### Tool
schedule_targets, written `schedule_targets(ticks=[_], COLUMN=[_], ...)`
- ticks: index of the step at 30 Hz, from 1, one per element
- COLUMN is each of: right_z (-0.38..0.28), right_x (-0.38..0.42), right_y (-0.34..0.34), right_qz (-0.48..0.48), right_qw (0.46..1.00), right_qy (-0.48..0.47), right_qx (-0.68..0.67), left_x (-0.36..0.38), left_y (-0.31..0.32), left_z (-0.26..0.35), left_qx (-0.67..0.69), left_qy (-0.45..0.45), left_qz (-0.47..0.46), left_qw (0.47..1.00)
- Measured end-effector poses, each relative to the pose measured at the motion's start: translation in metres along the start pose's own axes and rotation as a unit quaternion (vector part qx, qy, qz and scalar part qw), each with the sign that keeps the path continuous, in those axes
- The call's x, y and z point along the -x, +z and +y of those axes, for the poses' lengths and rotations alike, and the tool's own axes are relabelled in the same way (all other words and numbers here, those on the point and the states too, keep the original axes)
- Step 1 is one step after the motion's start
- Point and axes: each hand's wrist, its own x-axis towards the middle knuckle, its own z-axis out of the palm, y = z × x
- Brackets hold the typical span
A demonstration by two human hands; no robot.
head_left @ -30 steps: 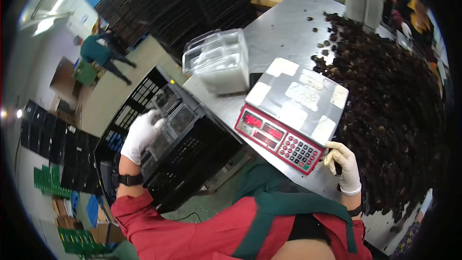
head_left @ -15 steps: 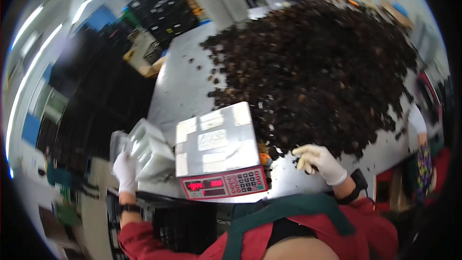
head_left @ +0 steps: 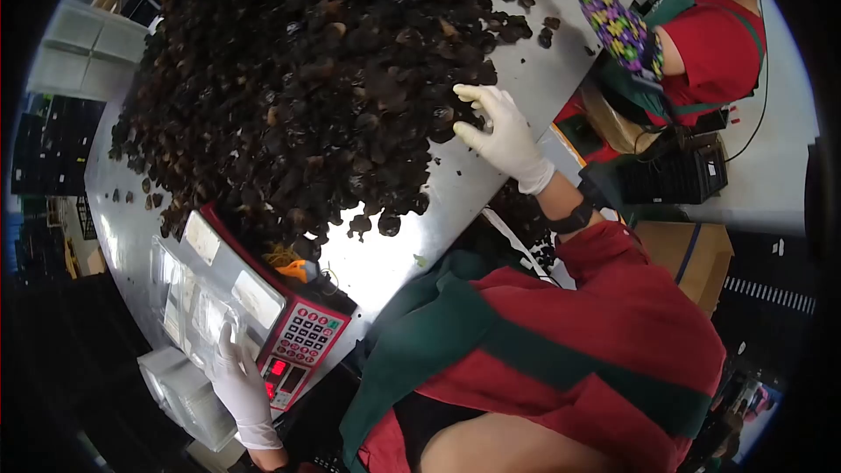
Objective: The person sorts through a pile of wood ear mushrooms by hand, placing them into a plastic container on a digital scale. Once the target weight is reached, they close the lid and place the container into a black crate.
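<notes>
My left hand, in a white glove, reaches over the scale, its fingers closed at the edge of a clear plastic container over the metal pan. My thumb is mostly hidden. Beside that hand stands a stack of clear plastic containers. My right hand, also gloved, hovers with fingers apart and bent at the near right edge of a big heap of dark brown, flat pieces resembling wood ear mushrooms. No piece shows in it.
The heap lies on a metal table. An orange-handled tool sits between heap and scale. At right a co-worker with a flowered sleeve reaches to the table. Cardboard and black crates stand right; clear boxes stand far left.
The view has turned right. My left hand has moved from the container stack to over the scale, bringing a clear container. My right hand has moved forward to the heap's edge.
</notes>
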Motion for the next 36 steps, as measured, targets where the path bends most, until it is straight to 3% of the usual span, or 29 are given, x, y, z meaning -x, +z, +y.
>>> schedule_targets(ticks=[1,3,5,7,13,15,18,23,26,31,33,36], right_z=[0.0,-0.001,-0.011,-0.028,-0.061,-0.059,-0.043,-0.042,-0.048,-0.07,-0.093,-0.116], right_x=[0.005,0.016,0.033,0.04,0.017,0.016,0.028,0.004,-0.008,-0.026,-0.037,-0.052], right_y=[0.001,0.015,0.037,0.06,0.106,0.111,0.112,0.126,0.125,0.115,0.103,0.1], right_qz=[-0.002,0.042,-0.071,-0.164,-0.217,-0.215,-0.139,-0.108,-0.11,-0.164,-0.246,-0.325], right_qw=[1.0,0.983,0.976,0.953,0.934,0.931,0.944,0.941,0.959,0.961,0.913,0.795], right_qy=[0.008,-0.158,-0.2,-0.244,-0.245,-0.246,-0.268,-0.306,-0.258,-0.095,0.081,0.177], right_qx=[-0.001,0.085,0.055,0.07,0.144,0.161,0.135,0.093,0.041,-0.203,-0.315,-0.482], left_x=[-0.003,-0.004,-0.002,-0.001,0.005,0.01,0.02,0.03,0.038,0.051,0.053,0.056], left_y=[-0.011,-0.015,-0.016,-0.02,-0.005,0.006,0.019,0.02,0.019,0.023,0.028,0.036], left_z=[0.014,0.028,0.037,0.052,0.098,0.104,0.109,0.094,0.078,0.039,0.026,0.022], left_qx=[0.014,0.026,0.011,0.016,0.084,0.158,0.199,0.129,0.161,0.086,0.054,0.097], left_qy=[-0.047,-0.096,-0.002,-0.009,-0.03,-0.056,-0.045,-0.048,-0.088,-0.116,-0.118,-0.135], left_qz=[-0.04,-0.08,0.052,0.052,0.096,0.094,0.125,0.142,0.193,0.268,0.265,0.241], left_qw=[0.998,0.992,0.999,0.998,0.991,0.981,0.971,0.98,0.964,0.953,0.955,0.956])
